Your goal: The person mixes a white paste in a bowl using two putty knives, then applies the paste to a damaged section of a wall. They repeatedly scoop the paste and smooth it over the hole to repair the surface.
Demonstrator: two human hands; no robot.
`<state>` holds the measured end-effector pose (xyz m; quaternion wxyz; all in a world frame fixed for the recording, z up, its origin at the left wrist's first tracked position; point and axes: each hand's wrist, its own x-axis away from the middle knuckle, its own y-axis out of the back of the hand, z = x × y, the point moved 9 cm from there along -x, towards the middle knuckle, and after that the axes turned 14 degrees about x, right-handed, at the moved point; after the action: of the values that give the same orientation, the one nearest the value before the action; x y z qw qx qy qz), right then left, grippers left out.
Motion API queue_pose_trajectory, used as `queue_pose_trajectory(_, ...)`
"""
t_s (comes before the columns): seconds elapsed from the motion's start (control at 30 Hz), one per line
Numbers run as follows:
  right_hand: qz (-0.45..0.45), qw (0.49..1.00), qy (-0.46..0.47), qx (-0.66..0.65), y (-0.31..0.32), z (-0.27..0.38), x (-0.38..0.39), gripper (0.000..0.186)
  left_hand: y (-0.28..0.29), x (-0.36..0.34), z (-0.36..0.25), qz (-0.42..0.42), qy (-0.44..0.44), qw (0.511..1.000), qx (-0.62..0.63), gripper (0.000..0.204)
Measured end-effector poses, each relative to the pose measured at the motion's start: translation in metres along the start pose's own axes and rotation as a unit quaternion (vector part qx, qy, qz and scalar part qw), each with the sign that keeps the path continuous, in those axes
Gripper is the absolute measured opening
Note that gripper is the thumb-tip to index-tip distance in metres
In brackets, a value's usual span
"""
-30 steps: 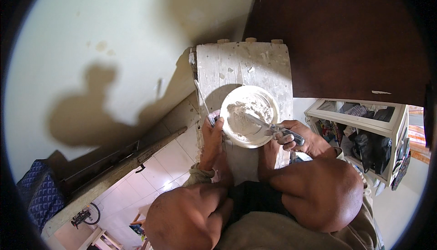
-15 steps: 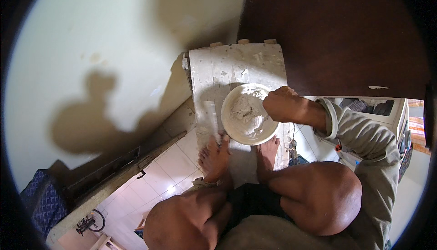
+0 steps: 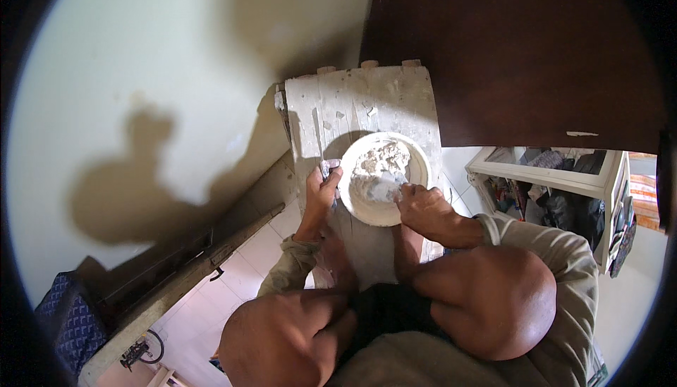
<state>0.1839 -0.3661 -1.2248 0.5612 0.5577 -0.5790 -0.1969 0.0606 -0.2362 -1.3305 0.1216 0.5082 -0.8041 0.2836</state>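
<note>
A white bowl [image 3: 421, 158] with lumpy grey-white paste stands on a paste-spattered wooden stool [image 3: 352, 105]. My left hand [image 3: 321, 193] sits against the bowl's left rim, closed around the handle of a narrow putty knife [image 3: 326, 169] whose thin blade points away over the stool. My right hand [image 3: 425, 209] rests on the bowl's near rim. It grips a small scraper [image 3: 390, 191] whose blade lies in the paste. My bare knees and feet are just below the bowl, on the stool's near end.
A cream wall [image 3: 141, 70] stands to the left and a dark brown door [image 3: 522, 56] behind the stool. A white shelf unit [image 3: 550, 179] packed with items is at the right. Pale floor tiles [image 3: 261, 249], a long plank [image 3: 176, 278] and a blue patterned bag [image 3: 60, 313] lie lower left.
My right hand swept from the bowl's right side over its far edge and back to the near rim. My left hand dropped to the stool, then returned to the bowl's left rim.
</note>
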Motion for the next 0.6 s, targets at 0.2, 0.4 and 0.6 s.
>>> queue_pose_trajectory(0.2, -0.027, 0.998, -0.033, -0.042, 0.044, -0.04, 0.015, 0.031, 0.003, 0.016, 0.015, -0.043, 0.01, 0.996, 0.072, 0.023)
queue_pose_trajectory(0.4, -0.035, 0.997, -0.002, -0.071, -0.025, 0.013, 0.0, 0.034, 0.001, 0.026, 0.023, -0.08, 0.009, 0.994, 0.08, 0.022)
queue_pose_trajectory(0.6, 0.026, 0.993, -0.015, -0.111, 0.016, -0.036, 0.026, 0.043, 0.002, 0.024, 0.039, -0.076, 0.007, 0.992, 0.097, 0.018)
